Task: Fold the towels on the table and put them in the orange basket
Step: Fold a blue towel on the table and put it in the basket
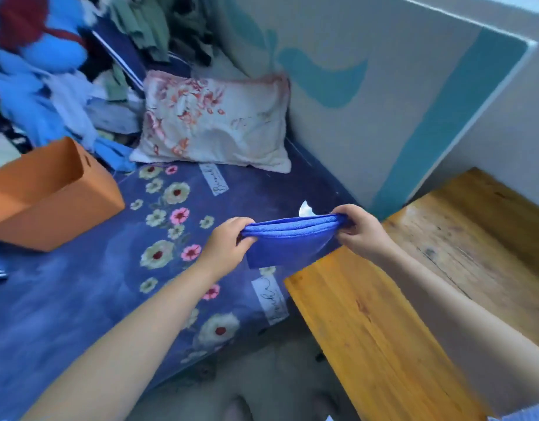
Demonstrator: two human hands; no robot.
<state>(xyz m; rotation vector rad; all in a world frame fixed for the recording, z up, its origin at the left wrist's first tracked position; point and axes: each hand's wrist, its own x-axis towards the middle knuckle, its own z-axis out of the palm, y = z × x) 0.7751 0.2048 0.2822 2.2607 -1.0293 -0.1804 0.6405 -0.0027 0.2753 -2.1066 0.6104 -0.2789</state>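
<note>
With the left hand and right hand each pinching an end of the folded blue towel above the bed edge, carry it level toward the orange basket at ten o'clock, layers kept pinched together.

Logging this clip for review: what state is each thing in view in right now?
Blue terry towel: folded in layers, held in the air.
Left hand: grips the towel's left end.
Right hand: grips its right end.
Orange rectangular basket: upright on the bed, open-topped.
Floral pillow: lies flat.
</note>
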